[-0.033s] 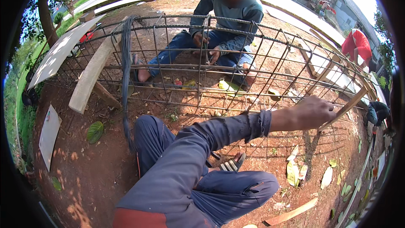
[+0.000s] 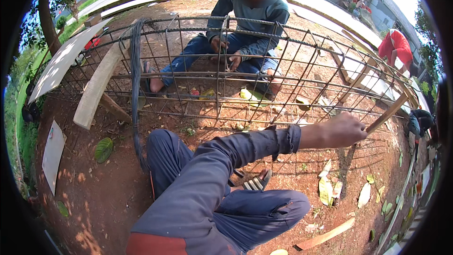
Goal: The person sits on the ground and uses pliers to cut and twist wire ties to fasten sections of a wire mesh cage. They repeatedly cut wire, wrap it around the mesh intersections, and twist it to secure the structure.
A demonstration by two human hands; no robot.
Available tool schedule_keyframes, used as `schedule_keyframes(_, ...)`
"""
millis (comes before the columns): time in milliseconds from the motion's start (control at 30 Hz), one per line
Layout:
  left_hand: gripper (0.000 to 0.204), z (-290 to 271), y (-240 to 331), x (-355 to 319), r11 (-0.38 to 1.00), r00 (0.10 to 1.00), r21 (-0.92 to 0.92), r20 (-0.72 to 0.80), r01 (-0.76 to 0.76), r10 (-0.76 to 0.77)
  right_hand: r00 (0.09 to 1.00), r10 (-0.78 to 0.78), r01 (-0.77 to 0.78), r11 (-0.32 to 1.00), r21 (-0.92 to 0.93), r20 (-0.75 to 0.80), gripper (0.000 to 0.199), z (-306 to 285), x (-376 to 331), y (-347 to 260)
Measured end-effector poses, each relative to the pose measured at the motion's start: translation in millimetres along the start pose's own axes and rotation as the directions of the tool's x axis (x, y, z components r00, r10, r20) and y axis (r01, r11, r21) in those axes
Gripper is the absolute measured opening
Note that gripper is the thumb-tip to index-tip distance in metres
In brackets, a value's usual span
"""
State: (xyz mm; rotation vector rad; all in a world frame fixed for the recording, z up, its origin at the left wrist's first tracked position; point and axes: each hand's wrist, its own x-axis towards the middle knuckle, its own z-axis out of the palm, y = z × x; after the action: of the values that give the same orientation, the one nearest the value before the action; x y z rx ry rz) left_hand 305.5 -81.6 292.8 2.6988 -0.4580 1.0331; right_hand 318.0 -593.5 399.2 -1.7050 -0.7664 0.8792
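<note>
My left arm stretches across to the right, and my left hand (image 2: 336, 131) is closed, with its back to me. It is on the near side of the long rebar cage (image 2: 278, 79), beside a slanting wooden stake (image 2: 389, 112) at the cage's right end. The stake's lower part is behind the fist. Whatever the fingers hold, if anything, is hidden. My right hand is not in view. A bundle of thin dark wire (image 2: 136, 71) hangs over the cage's top bars on the left, reaching down towards my left knee (image 2: 165, 153).
Across the cage sits a co-worker (image 2: 252, 23), both hands near its bars. A thick plank (image 2: 99, 87) leans on the cage at left. Large leaves (image 2: 325, 191) and a wood strip (image 2: 328, 233) lie on the soil. Another person in red (image 2: 398, 47) bends at far right.
My left hand has shifted slightly left and down, now covering the stake's lower end. The view has drifted slightly. The person in red has bent lower.
</note>
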Motion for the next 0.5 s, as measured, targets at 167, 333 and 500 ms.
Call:
schedule_keyframes(167, 0.022, 25.9, 42.9, -66.3, 0.855, 0.825, -0.518, 0.496, 0.028, 0.273, 0.713, -0.288, -0.083, 0.871, -0.484, -0.64, 0.023, -58.8, -12.9, 15.6)
schedule_keyframes(333, 0.019, -108.8, 57.4, -77.8, 0.795, 0.907, -0.606, 0.35, 0.03, 0.233, 0.924, -0.257, -0.129, 0.487, -0.864, -0.283, 0.012, -9.8, 80.8, 65.8)
schedule_keyframes(500, 0.018, -95.4, 49.0, -10.0, 0.9, 0.978, -0.436, -0.19, -0.009, -0.083, 0.887, 0.298, -0.059, 0.83, -0.554, 0.352, 0.025, 47.8, 41.2, 82.4)
